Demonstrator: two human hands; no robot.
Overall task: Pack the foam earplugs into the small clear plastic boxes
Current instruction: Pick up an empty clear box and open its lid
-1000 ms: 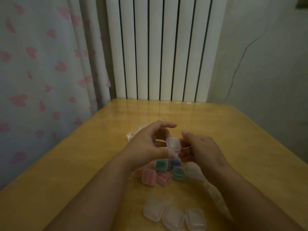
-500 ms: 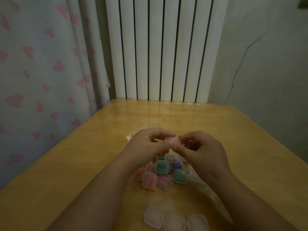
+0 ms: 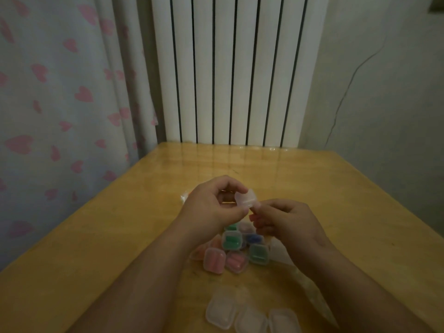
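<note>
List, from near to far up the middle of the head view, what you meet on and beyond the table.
Row of empty clear boxes → pile of packed boxes → held clear box, pinched in the left hand → far end of the table → white radiator.

Table (image 3: 360, 212): radiator (image 3: 240, 68) behind, curtain (image 3: 60, 92) left.
Filled boxes (image 3: 231, 243) at mid-table; empty boxes (image 3: 221, 313) before them; bag (image 3: 312, 294) right of both.

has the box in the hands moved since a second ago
Yes, slightly: the box has risen a little away from the packed pile, toward the radiator, and its tilt has changed.
</note>
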